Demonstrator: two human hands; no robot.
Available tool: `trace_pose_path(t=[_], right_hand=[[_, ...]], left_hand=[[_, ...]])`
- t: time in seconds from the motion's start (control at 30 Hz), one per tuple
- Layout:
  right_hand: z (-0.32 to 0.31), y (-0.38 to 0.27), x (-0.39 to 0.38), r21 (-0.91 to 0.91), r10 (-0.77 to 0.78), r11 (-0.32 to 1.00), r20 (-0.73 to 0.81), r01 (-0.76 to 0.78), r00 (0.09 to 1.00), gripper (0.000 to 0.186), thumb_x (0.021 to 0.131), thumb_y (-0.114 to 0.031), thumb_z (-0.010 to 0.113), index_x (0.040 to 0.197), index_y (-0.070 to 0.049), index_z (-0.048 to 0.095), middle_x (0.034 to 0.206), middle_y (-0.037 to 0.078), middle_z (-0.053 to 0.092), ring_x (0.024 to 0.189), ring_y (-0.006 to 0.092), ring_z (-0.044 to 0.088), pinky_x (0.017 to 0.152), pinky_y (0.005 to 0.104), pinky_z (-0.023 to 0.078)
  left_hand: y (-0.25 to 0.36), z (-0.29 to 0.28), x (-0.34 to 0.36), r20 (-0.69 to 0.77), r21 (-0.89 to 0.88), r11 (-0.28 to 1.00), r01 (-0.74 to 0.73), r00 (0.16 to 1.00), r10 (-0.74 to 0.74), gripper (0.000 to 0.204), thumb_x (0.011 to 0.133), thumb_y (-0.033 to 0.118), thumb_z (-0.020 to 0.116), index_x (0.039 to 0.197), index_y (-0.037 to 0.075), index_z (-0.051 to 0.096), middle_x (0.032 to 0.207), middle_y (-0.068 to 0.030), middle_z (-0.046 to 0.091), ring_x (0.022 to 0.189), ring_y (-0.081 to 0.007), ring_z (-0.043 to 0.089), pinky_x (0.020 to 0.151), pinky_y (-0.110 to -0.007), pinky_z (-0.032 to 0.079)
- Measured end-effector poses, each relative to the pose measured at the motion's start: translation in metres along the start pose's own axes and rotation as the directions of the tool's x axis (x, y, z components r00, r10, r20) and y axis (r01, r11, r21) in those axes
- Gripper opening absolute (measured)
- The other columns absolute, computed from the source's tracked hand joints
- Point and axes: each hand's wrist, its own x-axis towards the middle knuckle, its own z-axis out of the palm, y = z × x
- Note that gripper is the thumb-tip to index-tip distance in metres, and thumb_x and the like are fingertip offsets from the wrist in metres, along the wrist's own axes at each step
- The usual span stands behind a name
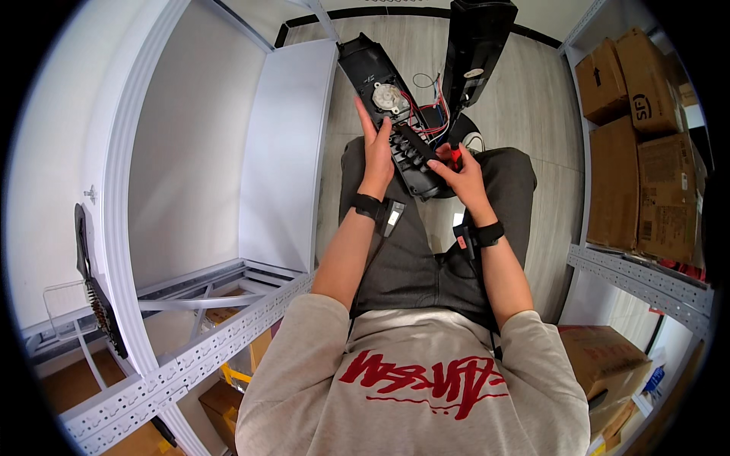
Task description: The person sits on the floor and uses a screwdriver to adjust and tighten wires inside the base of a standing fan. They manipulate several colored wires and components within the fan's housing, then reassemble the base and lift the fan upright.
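Note:
A long black plastic panel point(357, 57) lies at a slant above my lap, with a white round component point(388, 97), wires and a row of black parts on it. My left hand point(377, 144) grips the panel along its left side, thumb over the top. My right hand point(464, 175) is closed around a small red-and-black object point(456, 155), perhaps a tool handle, with the thumb at the lower end of a dark strip point(418, 144) across the black parts. Red, white and blue wires point(444, 114) run from the panel toward an upright black housing point(479, 42).
Cardboard boxes point(612, 186) fill the metal shelf point(639, 270) on my right, with another box point(601, 365) lower down. A white panel point(281, 152) and metal frame point(205, 348) stand on my left, with a black brush-like object point(103, 304). Wood-look floor point(540, 129) shows around my legs.

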Motion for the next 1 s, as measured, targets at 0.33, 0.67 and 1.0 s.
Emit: trace_pose_path(t=[0.33, 0.67, 1.0], right_hand=[[0.011, -0.024, -0.009, -0.350, -0.180, 0.923, -0.027, 0.159, 0.983, 0.040, 0.079, -0.027, 0.085, 0.106, -0.006, 0.065, 0.076, 0.006, 0.067, 0.060, 0.0109, 0.058, 0.057, 0.0270, 0.047], [0.011, -0.022, -0.008, -0.324, -0.188, 0.932, -0.055, 0.161, 0.981, 0.031, 0.080, -0.021, 0.084, 0.103, -0.006, 0.068, 0.080, 0.007, 0.070, 0.066, 0.0094, 0.064, 0.061, 0.0262, 0.051], [0.014, -0.018, -0.007, -0.321, -0.303, 0.911, -0.091, 0.260, 0.949, 0.031, 0.078, -0.018, 0.084, 0.102, -0.006, 0.069, 0.085, 0.010, 0.072, 0.074, 0.0177, 0.072, 0.065, 0.0278, 0.054]], left_hand=[[0.001, -0.002, 0.000, 0.007, -0.044, 0.999, 0.019, 1.000, -0.019, 0.091, 0.093, -0.008, 0.055, 0.162, 0.023, 0.003, 0.165, -0.0102, 0.011, 0.146, -0.0228, 0.025, 0.117, -0.034, 0.025], [0.004, -0.002, -0.001, 0.000, -0.104, 0.993, 0.053, 0.999, -0.054, 0.087, 0.095, -0.008, 0.050, 0.162, 0.023, 0.003, 0.163, -0.0102, 0.020, 0.143, -0.0217, 0.031, 0.116, -0.032, 0.027], [0.005, -0.001, -0.001, 0.000, -0.097, 0.994, 0.053, 0.999, -0.054, 0.087, 0.096, -0.008, 0.050, 0.162, 0.023, 0.002, 0.164, -0.0090, 0.016, 0.145, -0.0215, 0.028, 0.116, -0.033, 0.026]])
